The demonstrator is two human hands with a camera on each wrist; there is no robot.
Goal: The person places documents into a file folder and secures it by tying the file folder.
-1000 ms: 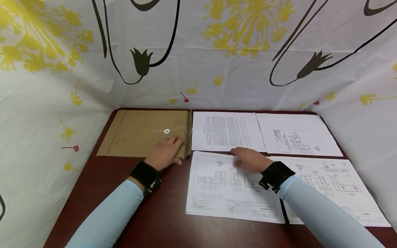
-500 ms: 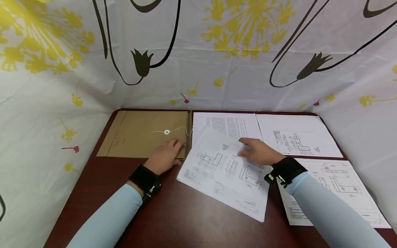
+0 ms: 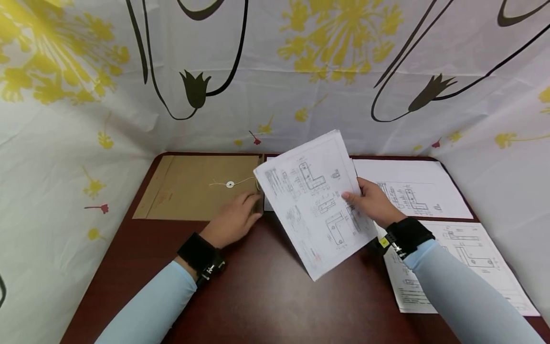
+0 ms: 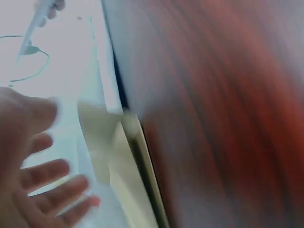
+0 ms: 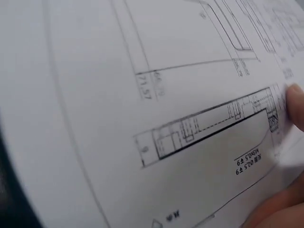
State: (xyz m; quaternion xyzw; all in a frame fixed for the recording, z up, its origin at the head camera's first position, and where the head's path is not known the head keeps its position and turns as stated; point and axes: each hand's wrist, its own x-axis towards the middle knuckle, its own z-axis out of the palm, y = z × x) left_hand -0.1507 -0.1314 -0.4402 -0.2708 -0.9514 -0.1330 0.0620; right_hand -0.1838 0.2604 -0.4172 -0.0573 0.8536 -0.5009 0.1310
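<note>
My right hand [image 3: 375, 202] grips a stack of technical-drawing sheets [image 3: 307, 217] by its right edge, thumb on top. The stack is turned and raised off the table, covering most of the text sheet behind. In the right wrist view the drawing sheet [image 5: 199, 185] fills most of the picture, with the thumb [image 5: 296, 105] at the right. My left hand [image 3: 229, 220] hovers by the right end of a brown paper envelope [image 3: 193, 186], holding nothing. Its fingers are spread apart in the left wrist view, beside the envelope's raised flap [image 4: 97, 142].
A white washer-like disc [image 3: 229, 184] with string sits on the envelope. Another drawing sheet [image 3: 472, 282] lies at the front right, and a sheet with a small drawing [image 3: 429, 174] at the back right. A patterned cloth [image 3: 275, 86] encloses the dark table [image 3: 275, 306].
My right hand has picked up the front-middle drawing stack, raising and turning it towards the back. My left hand, first resting on the envelope's corner, has lifted slightly.
</note>
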